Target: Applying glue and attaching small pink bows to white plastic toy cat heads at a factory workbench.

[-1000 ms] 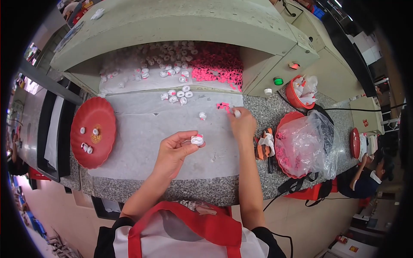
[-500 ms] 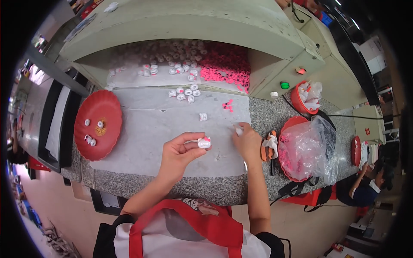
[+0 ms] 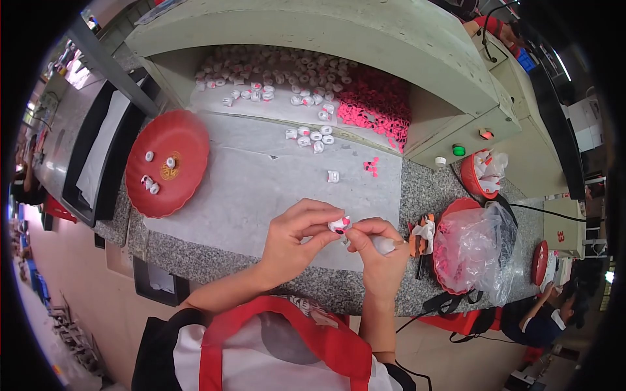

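Note:
Between the thumb and fingers of my left hand (image 3: 297, 238) is a small white figurine piece (image 3: 340, 225) with pink and dark parts. My right hand (image 3: 377, 251) meets it from the right, thumb and forefinger pinched at the piece's side. A white bottle-like thing (image 3: 386, 245) is tucked in that hand, mostly hidden by the fingers. Beyond my hands, a single white piece (image 3: 333, 176) lies on the paper sheet (image 3: 248, 176). Farther back sit a cluster of several white pieces (image 3: 318, 136) and a few small pink parts (image 3: 371, 167).
At left stands a red scalloped plate (image 3: 140, 186) holding several white pieces. A cabinet (image 3: 313, 32) shelters many white pieces and a pink heap (image 3: 375, 114). To the right are an orange holder (image 3: 417, 244), a plastic bag (image 3: 482, 244) over a red dish, and a red basket (image 3: 464, 174).
My right hand has come in from the right of the sheet to the piece in my left hand. The piece is now turned differently, and the whole view has shifted.

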The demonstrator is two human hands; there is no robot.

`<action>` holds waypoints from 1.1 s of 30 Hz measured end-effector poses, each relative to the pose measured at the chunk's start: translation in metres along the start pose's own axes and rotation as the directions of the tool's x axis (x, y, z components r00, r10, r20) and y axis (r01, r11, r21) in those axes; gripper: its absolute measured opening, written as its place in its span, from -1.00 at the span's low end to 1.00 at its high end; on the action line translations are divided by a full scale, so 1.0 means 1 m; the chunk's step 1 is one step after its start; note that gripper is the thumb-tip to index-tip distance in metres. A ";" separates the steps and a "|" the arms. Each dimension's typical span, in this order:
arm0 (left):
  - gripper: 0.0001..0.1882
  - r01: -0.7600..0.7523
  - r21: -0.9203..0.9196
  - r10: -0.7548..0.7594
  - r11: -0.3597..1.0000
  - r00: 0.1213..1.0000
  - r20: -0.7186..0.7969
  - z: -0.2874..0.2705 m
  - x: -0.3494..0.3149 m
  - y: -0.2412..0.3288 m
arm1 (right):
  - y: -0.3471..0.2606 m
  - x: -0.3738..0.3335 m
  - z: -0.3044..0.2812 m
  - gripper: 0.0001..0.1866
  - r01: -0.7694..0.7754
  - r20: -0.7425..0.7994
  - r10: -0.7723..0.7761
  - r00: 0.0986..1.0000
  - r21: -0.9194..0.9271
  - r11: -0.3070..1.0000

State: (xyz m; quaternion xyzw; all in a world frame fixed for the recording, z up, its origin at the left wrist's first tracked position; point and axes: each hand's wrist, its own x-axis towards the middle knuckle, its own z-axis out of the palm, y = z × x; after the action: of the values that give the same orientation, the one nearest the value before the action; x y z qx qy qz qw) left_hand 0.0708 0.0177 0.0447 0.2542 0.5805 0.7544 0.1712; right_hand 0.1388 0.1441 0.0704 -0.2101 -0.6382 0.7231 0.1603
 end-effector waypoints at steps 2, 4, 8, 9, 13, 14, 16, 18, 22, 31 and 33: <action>-0.66 0.002 0.005 -0.002 1.000 1.000 0.008 0.000 -0.001 0.002 | 0.006 -0.002 0.002 -0.88 0.019 -0.056 -0.019 0.998 -0.001 1.000; -0.67 0.078 -0.019 -0.077 0.997 0.997 0.020 0.001 0.000 0.008 | 0.017 -0.004 0.003 -0.87 0.099 -0.072 -0.101 0.992 -0.032 0.995; -0.67 0.074 -0.171 -0.063 0.982 0.996 0.070 -0.007 0.002 0.005 | 0.016 -0.006 0.003 -0.82 0.093 -0.081 -0.094 0.992 -0.020 0.995; -0.68 0.109 -0.220 -0.092 0.969 0.992 0.085 -0.008 0.003 0.005 | 0.013 -0.005 0.003 -0.82 0.092 -0.079 -0.093 0.993 -0.018 0.996; -0.68 0.138 -0.221 -0.121 0.965 0.989 0.090 -0.005 0.003 0.007 | 0.007 -0.003 -0.003 -0.77 0.109 0.063 -0.105 0.992 -0.073 0.991; -0.68 0.139 -0.221 -0.122 0.965 0.988 0.091 -0.004 0.002 0.007 | 0.007 -0.002 -0.005 -0.77 0.164 0.080 -0.156 0.984 -0.104 0.981; -0.69 0.106 -0.184 -0.091 0.977 0.992 0.088 -0.005 0.002 0.007 | 0.006 0.001 -0.008 -0.77 0.197 0.105 -0.184 0.977 -0.136 0.971; -0.70 0.098 -0.181 -0.082 0.979 0.992 0.094 -0.005 0.003 0.006 | 0.005 0.002 -0.008 -0.78 0.231 0.130 -0.211 0.969 -0.167 0.959; -0.71 0.073 -0.152 -0.061 0.986 0.995 0.081 -0.004 0.003 0.006 | 0.006 0.002 -0.005 -0.80 0.222 0.110 -0.205 0.973 -0.180 0.958; -0.71 0.375 -0.361 -0.378 0.854 0.924 0.064 -0.014 0.005 -0.006 | 0.010 0.006 -0.005 -0.75 0.300 0.150 -0.270 0.951 -0.235 0.925; -0.70 0.380 -0.378 -0.376 0.844 0.922 0.086 -0.013 0.005 -0.004 | 0.011 0.004 -0.003 -0.73 0.324 0.143 -0.296 0.944 -0.251 0.912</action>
State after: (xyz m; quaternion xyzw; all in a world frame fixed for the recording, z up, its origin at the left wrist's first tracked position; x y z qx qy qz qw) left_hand 0.0589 0.0116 0.0391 0.0992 0.4574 0.8045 0.3657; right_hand 0.1371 0.1468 0.0591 -0.0888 -0.7636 0.6041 0.2100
